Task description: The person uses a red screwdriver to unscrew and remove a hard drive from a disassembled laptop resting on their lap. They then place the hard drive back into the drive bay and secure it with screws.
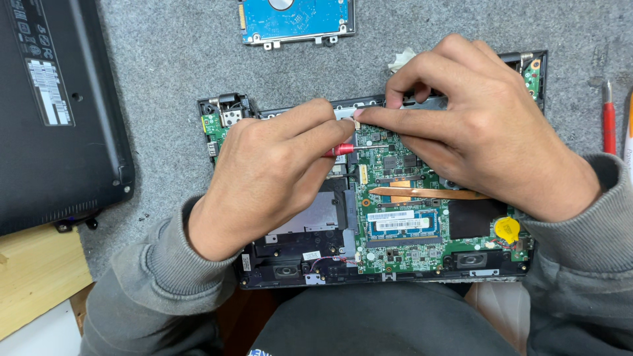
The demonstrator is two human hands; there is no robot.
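An opened laptop base (290, 260) lies on a grey mat, its green circuit board (402, 227) exposed with a copper heat pipe (428, 193), a memory module and a round yellow coin cell (507, 229). My left hand (270, 175) is closed around a small red-handled screwdriver (340, 149), whose metal shaft points right over the board. My right hand (481, 125) covers the board's upper right, its fingertips pinched together at the top edge of the board, touching my left thumb. What the fingers pinch is hidden.
A bare hard drive (295, 20) with a blue board lies at the top of the mat. A black laptop cover (56, 112) lies at the left, partly over a wooden surface (36, 277). Red-handled tools (608, 122) rest at the right edge.
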